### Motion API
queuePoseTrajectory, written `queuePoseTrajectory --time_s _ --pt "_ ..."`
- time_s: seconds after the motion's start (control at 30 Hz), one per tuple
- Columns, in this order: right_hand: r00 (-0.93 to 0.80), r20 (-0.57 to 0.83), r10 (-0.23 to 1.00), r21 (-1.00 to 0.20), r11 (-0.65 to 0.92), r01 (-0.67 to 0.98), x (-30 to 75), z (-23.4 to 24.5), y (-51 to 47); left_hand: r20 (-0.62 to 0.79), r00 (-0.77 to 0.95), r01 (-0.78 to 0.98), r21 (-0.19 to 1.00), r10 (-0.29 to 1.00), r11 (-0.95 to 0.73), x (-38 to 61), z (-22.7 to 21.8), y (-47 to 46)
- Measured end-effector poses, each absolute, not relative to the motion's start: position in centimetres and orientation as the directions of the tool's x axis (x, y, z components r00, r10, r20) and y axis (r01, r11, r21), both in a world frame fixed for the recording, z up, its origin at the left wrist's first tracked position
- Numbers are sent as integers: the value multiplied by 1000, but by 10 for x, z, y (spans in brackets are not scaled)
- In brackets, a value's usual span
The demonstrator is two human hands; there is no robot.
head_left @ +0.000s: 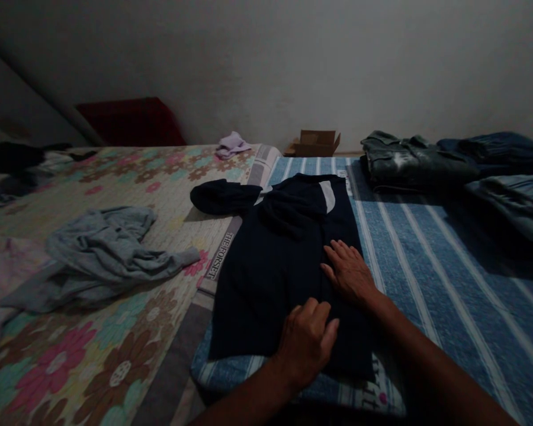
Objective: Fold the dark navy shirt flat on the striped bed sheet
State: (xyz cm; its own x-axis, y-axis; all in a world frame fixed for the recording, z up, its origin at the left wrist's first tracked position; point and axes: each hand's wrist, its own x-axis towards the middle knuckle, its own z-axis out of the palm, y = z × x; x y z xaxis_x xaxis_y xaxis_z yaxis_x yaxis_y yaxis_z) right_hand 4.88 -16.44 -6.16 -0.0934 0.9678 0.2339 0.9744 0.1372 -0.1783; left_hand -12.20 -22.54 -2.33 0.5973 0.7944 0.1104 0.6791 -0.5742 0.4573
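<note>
A dark navy long-sleeved top (266, 278) lies spread on the bed, its hem towards me. One sleeve (224, 197) sticks out to the left; more cloth lies bunched across the upper part. A pale patch (327, 197) shows near the top right. My right hand (349, 269) rests flat on the right side of the top, fingers stretched out. Nearer to me, my left hand (308, 337) is over the lower part with its fingers curled in and the thumb apart. No cloth shows gripped in it, and its fingertips are partly hidden.
A crumpled grey garment (102, 254) lies left on the flowered bedding (115, 349). Folded dark trousers (417, 163) and jeans (519, 201) sit right on the blue striped bedding (453, 307). At the back are a lilac cloth (232, 145) and an open cardboard box (316, 143).
</note>
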Motion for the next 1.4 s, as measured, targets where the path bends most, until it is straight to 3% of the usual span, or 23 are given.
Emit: queuePoseTrajectory --time_s 0.23,0.83,1.03,1.27,1.4 --pt "-96 245 965 -181 143 973 49 -62 -166 168 543 560 657 823 -504 -133 -23 -226" --pt "-82 224 971 -184 125 975 50 -63 -165 320 549 486 629 772 -607 -134 -33 -226" --pt "-70 189 979 -183 106 977 48 -61 -165 240 539 486 695 808 -530 -135 -29 -224" --pt "-104 110 988 -184 124 975 49 -35 -158 16 463 467 846 886 -259 -133 -19 -217" --pt "-166 25 986 -91 168 982 53 -13 -145 -47 428 450 877 903 -167 -132 -21 -216"
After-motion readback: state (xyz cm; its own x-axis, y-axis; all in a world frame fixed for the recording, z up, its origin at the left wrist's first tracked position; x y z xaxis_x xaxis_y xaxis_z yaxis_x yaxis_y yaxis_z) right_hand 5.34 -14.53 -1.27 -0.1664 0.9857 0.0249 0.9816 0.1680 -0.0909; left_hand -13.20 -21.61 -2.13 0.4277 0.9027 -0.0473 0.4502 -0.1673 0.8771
